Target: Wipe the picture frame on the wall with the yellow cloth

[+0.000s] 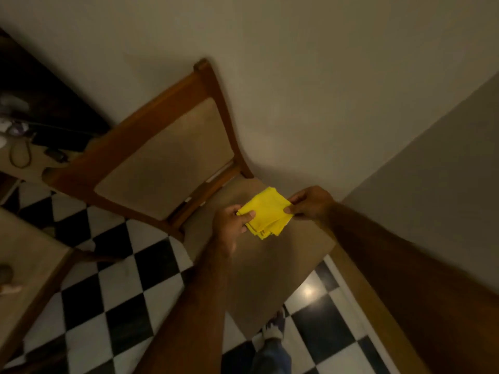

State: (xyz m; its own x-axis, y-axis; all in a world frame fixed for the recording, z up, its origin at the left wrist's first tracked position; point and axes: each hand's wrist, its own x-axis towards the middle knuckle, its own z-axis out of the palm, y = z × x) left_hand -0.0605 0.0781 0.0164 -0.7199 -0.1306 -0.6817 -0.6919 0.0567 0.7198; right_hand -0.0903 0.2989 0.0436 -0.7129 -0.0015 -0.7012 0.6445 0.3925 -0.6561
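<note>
A folded yellow cloth (266,211) is held between both hands just above the seat of a wooden chair (162,157). My left hand (232,225) pinches the cloth's left edge with thumb on top. Its right corner is gripped by my right hand (310,202) between thumb and fingers. No picture frame is in view; only bare cream wall (297,63) shows above the chair.
The chair has a padded beige seat (270,265) and back and stands against the wall. A black-and-white checkered floor (121,292) lies below. A table edge (27,265) is at the left, with cables and small items on another surface (21,152) at far left. My foot (274,330) is under the seat.
</note>
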